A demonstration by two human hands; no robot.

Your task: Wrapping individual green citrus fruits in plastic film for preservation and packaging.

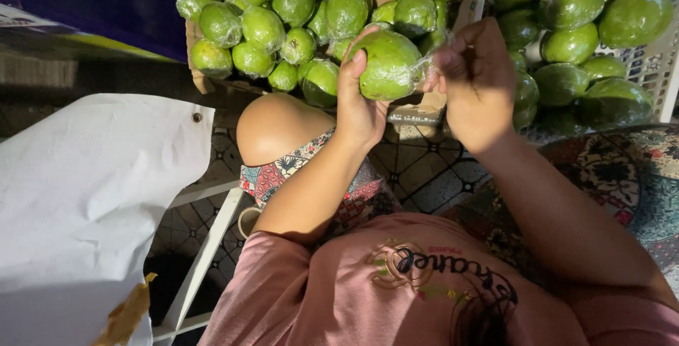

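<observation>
One round green fruit sheathed in clear plastic film [387, 65] is cradled above the fruit-filled cardboard box [192, 35] by the left hand [358, 109], while the film's loose end is pinched taut by the right hand [475, 84], seemingly for twisting.

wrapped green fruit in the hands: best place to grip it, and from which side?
Grip the wrapped green fruit around its broad rounded body from the left, as the left hand cups it now. Its right end tapers into gathered clear film that the right hand pinches, so that side probably gives poor purchase.
</observation>
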